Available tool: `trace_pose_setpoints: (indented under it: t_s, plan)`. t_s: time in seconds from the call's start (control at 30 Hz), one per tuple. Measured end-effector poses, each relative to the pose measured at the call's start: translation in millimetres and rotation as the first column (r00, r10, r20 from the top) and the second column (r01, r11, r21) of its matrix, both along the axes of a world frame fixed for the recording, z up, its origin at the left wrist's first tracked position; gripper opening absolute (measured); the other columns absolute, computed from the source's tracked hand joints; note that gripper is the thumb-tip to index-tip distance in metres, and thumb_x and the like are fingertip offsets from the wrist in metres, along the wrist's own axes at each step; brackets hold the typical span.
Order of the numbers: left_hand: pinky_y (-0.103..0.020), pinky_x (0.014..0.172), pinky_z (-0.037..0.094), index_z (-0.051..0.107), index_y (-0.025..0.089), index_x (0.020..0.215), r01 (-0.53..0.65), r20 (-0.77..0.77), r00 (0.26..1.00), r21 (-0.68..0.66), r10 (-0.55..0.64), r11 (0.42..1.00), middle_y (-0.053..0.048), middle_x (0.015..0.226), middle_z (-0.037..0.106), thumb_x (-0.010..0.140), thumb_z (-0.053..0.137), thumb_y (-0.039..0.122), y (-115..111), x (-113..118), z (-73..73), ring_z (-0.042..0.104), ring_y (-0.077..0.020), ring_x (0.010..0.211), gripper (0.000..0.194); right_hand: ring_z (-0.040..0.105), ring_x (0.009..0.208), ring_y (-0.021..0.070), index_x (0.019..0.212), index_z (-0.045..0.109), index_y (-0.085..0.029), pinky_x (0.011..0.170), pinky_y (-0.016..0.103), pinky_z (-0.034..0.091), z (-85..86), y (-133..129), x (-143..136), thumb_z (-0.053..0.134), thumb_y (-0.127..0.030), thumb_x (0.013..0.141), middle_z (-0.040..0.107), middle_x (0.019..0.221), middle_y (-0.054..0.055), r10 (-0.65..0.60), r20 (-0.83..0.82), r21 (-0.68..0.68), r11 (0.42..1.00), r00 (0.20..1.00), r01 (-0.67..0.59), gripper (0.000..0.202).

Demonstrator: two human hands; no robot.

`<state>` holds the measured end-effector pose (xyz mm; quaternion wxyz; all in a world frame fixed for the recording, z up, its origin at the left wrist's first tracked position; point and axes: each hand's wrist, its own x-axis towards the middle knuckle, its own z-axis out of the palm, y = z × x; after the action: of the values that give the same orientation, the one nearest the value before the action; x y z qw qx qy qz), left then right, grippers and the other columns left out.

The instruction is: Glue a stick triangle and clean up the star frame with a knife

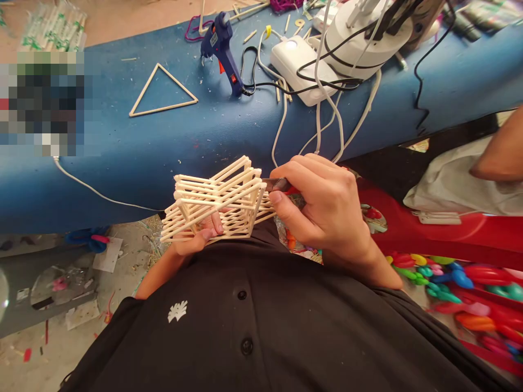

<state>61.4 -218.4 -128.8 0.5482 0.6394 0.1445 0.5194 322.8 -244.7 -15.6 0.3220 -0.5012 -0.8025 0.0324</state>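
My left hand (199,239) is closed round the lower left side of a frame of pale wooden sticks (216,198), holding it up in front of my shirt. The sticks are stacked in crossing layers with pointed corners. Pinched in my right hand (327,204) is a dark-headed hand tool (278,184), showing a little red near the fingers. Its tip meets the right corner of the stick frame; whether its jaws grip a stick I cannot tell. On the blue table lies a triangle of three joined sticks (163,110).
A blue glue gun (223,51) rests on the blue table (163,147) beside a white power strip (304,71) with tangled cables. A round white base (359,43) stands behind. Colourful balloons (461,294) lie at right, near another person's arm (500,149).
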Motion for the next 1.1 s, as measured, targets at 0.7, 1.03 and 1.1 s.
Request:
trace_pose_setpoints:
  t_s: [0.7,1.03,1.1]
  plan:
    - [-0.057,0.105,0.068,0.067,0.025,0.076,-0.033,-0.062,0.998,-0.254,0.018,0.967,0.003,0.062,0.051,0.092,0.078,0.044,-10.5,4.5,10.7,0.059,-0.0172,0.062,0.027,0.056,0.075,0.0232,0.096,0.071,-0.022,0.072,0.039,0.041,-0.4,3.2,2.2,0.053,-0.035,0.103,0.067,0.079,0.006,-0.111,0.193,-0.014,0.993,0.975,0.116,0.024]
    - [-0.056,0.109,0.067,0.067,0.027,0.083,-0.04,-0.067,0.997,-0.239,0.025,0.97,0.004,0.066,0.058,0.092,0.08,0.039,-15.4,1.5,5.2,0.065,-0.018,0.068,0.02,0.063,0.077,0.0253,0.096,0.068,-0.022,0.07,0.039,0.042,-8.8,0.4,-1.3,0.05,-0.041,0.106,0.071,0.083,0.009,-0.17,0.183,0.013,0.985,0.968,0.171,0.028]
    - [-0.056,0.109,0.067,0.066,0.027,0.082,-0.067,-0.081,0.996,-0.258,0.047,0.964,0.004,0.066,0.058,0.092,0.08,0.041,-17.7,1.6,5.2,0.067,-0.0186,0.069,0.022,0.063,0.076,0.0249,0.096,0.067,-0.022,0.068,0.038,0.04,-10.1,-0.5,-3.7,0.05,-0.042,0.106,0.071,0.082,0.009,-0.189,0.167,0.023,0.982,0.968,0.188,0.029]
